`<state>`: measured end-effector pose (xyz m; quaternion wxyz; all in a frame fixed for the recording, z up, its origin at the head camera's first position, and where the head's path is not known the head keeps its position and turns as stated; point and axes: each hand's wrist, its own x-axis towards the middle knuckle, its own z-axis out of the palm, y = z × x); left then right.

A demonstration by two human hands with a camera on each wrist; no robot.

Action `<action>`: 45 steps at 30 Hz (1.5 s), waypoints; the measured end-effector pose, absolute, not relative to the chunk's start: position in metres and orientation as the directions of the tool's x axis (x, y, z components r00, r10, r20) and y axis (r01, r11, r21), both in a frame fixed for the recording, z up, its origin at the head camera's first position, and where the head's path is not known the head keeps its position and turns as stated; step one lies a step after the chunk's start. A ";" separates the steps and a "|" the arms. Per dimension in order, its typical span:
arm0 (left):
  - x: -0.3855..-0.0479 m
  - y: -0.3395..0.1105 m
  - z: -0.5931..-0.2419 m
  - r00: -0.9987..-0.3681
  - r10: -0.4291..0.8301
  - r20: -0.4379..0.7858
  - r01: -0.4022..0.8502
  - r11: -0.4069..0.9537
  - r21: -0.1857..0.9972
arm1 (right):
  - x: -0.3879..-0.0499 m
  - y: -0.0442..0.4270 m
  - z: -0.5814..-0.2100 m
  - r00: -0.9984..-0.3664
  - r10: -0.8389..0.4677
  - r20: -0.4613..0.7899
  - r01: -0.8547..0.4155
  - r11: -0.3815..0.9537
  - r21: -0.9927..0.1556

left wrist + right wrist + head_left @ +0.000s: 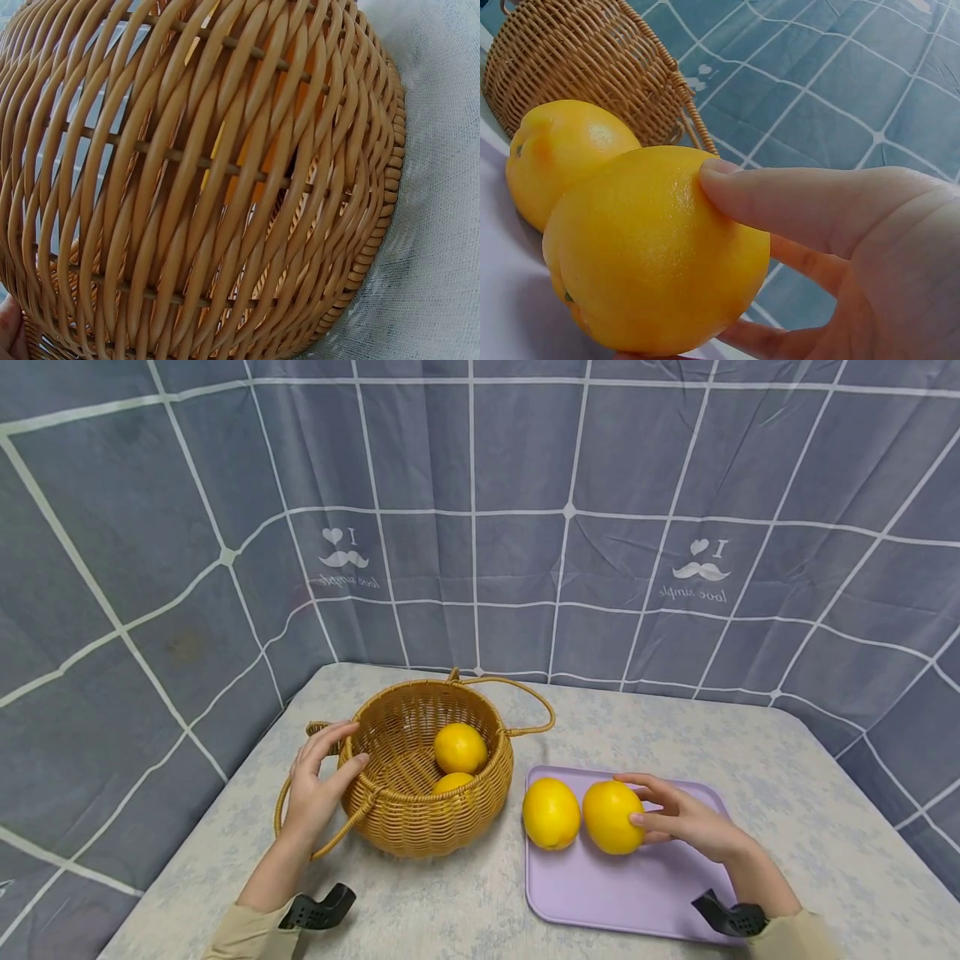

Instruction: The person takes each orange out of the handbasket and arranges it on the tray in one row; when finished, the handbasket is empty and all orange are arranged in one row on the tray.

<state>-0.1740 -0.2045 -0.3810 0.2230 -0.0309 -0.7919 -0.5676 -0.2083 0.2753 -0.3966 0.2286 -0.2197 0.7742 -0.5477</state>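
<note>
My right hand (693,822) holds a yellow-orange fruit (612,817) between thumb and fingers, over the lilac tray (637,902). A second such fruit (551,814) sits close on its left, at the tray's left edge. In the right wrist view the thumb of my right hand (870,240) presses on the held fruit (660,255). My left hand (315,785) is at the left rim of the wicker basket (427,827), fingers and thumb spread over the rim. Inside the basket lie two fruits (460,747). The left wrist view is filled by the basket's woven wall (195,180).
One basket handle (536,693) hangs out to the right, the other (337,839) to the left near my left forearm. A blue-grey gridded cloth (525,560) hangs behind and at both sides of the pale patterned table (450,902).
</note>
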 end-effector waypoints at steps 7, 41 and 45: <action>-0.174 -0.204 -0.381 -0.899 -0.205 0.387 0.301 0.350 0.887 | -0.207 0.273 -0.400 -0.801 -0.577 -0.161 -0.064 0.350 -0.934; -0.175 -0.205 -0.381 -0.899 -0.204 0.387 0.300 0.355 0.886 | -0.208 0.267 -0.404 -0.842 -0.513 -0.166 -0.126 0.487 -0.865; -0.175 -0.205 -0.381 -0.900 -0.202 0.385 0.299 0.356 0.885 | -0.207 0.268 -0.404 -0.846 -0.511 -0.155 -0.163 0.523 -0.837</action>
